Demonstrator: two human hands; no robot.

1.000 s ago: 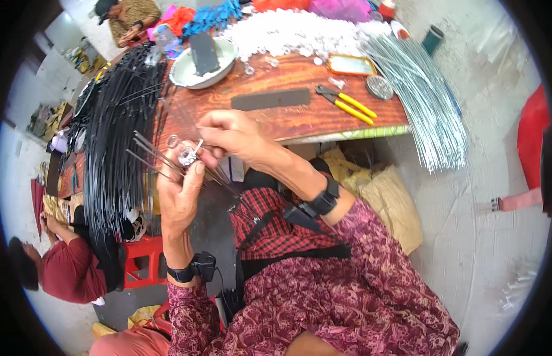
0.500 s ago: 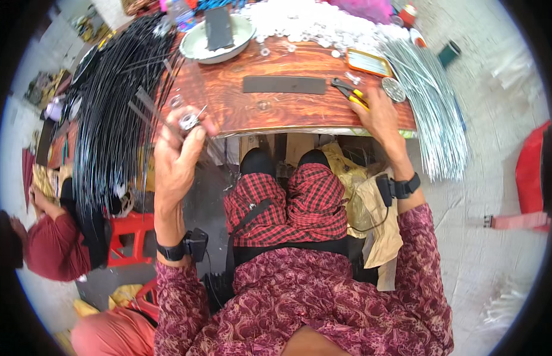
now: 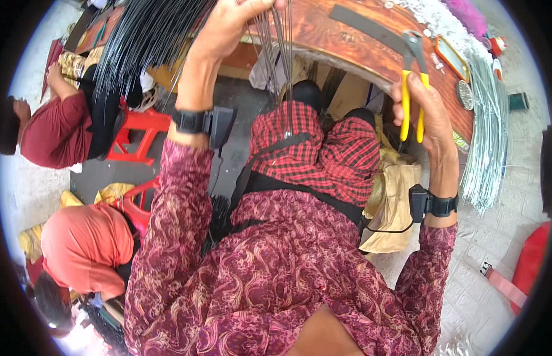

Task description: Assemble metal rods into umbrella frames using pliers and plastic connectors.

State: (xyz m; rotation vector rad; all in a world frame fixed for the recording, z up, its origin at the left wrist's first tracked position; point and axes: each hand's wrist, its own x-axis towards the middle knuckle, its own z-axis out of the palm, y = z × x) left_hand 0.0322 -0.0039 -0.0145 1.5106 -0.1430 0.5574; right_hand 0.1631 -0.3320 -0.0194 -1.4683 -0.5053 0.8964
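Note:
Raised at the table's front edge, my left hand (image 3: pixel 225 32) is closed on several thin dark wires (image 3: pixel 283 53). They dangle below it in front of my knees, and its fingertips are partly cut off by the upper picture edge. My right hand (image 3: pixel 435 113) grips a pair of pliers (image 3: pixel 405 107) by the yellow handles. Their dark jaws point away from me, over the table (image 3: pixel 323 35), near the end of a flat dark bar (image 3: pixel 368 26). The pliers are clear of the wires in my left hand.
A thick bundle of black wires (image 3: pixel 151 41) overhangs the table at the left, a silvery bundle (image 3: pixel 486 136) at the right. Between lie a yellow-rimmed tray (image 3: pixel 451 58), a round tin (image 3: pixel 464 95) and small white pieces (image 3: pixel 448 18). People sit at left near red stools (image 3: pixel 136 133).
My right hand has picked the pliers up off the table and raised them. My left hand has moved up and away, wires now hanging from it. The whole view has swung and tilted.

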